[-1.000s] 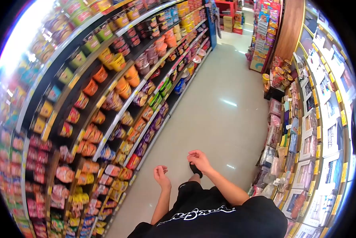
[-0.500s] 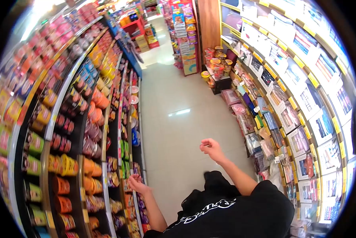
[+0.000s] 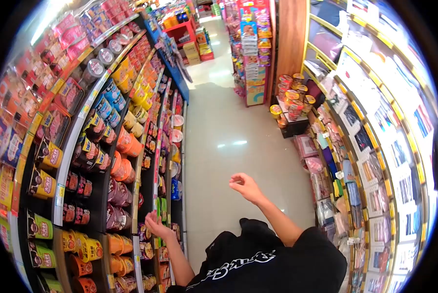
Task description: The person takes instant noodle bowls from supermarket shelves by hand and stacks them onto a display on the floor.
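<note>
My left hand (image 3: 158,225) is held out beside the left shelving, palm up with fingers loosely spread, and nothing lies in it. Closest to it are purple packs (image 3: 144,232) and green packs (image 3: 162,209) on the lower shelves; I cannot tell whether it touches any. Over the aisle floor, my right hand (image 3: 246,187) hangs in the air with its fingers loosely bent and a gap at the thumb. It holds nothing and is away from both shelves. Yellow instant noodle cups (image 3: 84,245) and orange cups (image 3: 120,245) stand in rows left of my left hand.
Tall shelving with cups and packs lines the left side. Boxed textiles (image 3: 375,200) fill the right shelves. Ahead are a low black stand (image 3: 295,128) with stacked noodle cups (image 3: 293,95), a snack rack (image 3: 256,53) and a wooden panel (image 3: 291,39). Tiled floor (image 3: 219,122) runs between.
The view has shifted left, so the shelves and aisle sit further right in the picture. Both hands appear slightly further left; both remain without anything held.
</note>
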{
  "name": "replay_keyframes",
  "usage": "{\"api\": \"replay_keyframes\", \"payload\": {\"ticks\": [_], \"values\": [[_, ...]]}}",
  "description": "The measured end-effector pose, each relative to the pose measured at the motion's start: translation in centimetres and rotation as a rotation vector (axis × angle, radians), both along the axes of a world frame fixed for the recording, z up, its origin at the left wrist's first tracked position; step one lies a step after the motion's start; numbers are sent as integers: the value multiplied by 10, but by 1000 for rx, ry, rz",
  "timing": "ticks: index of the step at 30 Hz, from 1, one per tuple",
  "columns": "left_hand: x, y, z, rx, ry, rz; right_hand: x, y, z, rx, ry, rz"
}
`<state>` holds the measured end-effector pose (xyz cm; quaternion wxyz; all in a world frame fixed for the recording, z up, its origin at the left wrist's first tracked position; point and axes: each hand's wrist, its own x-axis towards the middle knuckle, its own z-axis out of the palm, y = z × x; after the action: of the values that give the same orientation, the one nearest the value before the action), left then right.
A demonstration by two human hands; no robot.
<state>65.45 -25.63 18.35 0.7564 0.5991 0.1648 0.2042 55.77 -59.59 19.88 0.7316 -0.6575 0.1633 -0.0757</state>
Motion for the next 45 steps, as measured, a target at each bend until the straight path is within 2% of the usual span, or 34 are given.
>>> {"api": "replay_keyframes", "payload": {"ticks": [3, 4, 9, 13, 14, 18, 21, 25, 27, 30, 33, 34, 37, 38, 42, 45], "values": [[45, 8, 25, -2, -42, 63, 63, 21, 35, -9, -51, 153], [71, 19, 18, 61, -84, 58, 87, 26, 41, -2, -76, 221], [165, 56, 28, 231, -193, 133, 201, 79, 47, -22, -170, 395], [221, 70, 63, 413, -252, 228, 278, 143, 75, 11, -236, 468], [226, 67, 86, 404, -228, 248, 294, 159, 82, 46, -248, 499], [274, 99, 103, 671, -361, 344, 364, 220, 100, 41, -308, 593], [304, 109, 123, 665, -397, 270, 408, 255, 128, -70, -306, 597], [334, 115, 144, 422, -456, 205, 458, 295, 137, -48, -479, 537], [345, 117, 151, 386, -516, 204, 475, 309, 141, 15, -495, 542], [350, 116, 164, 297, -450, 178, 494, 321, 147, 82, -471, 578], [357, 118, 165, 373, -436, 177, 508, 327, 150, 150, -482, 653], [357, 116, 163, 435, -365, 225, 507, 327, 161, 308, -483, 751], [358, 108, 162, 656, -284, 331, 521, 325, 157, 247, -567, 789], [357, 105, 162, 708, -281, 360, 517, 317, 167, 322, -512, 843], [354, 67, 174, 594, -442, 377, 527, 294, 172, 416, -549, 982], [345, 34, 176, 686, -392, 527, 527, 271, 178, 472, -511, 1080]]}}
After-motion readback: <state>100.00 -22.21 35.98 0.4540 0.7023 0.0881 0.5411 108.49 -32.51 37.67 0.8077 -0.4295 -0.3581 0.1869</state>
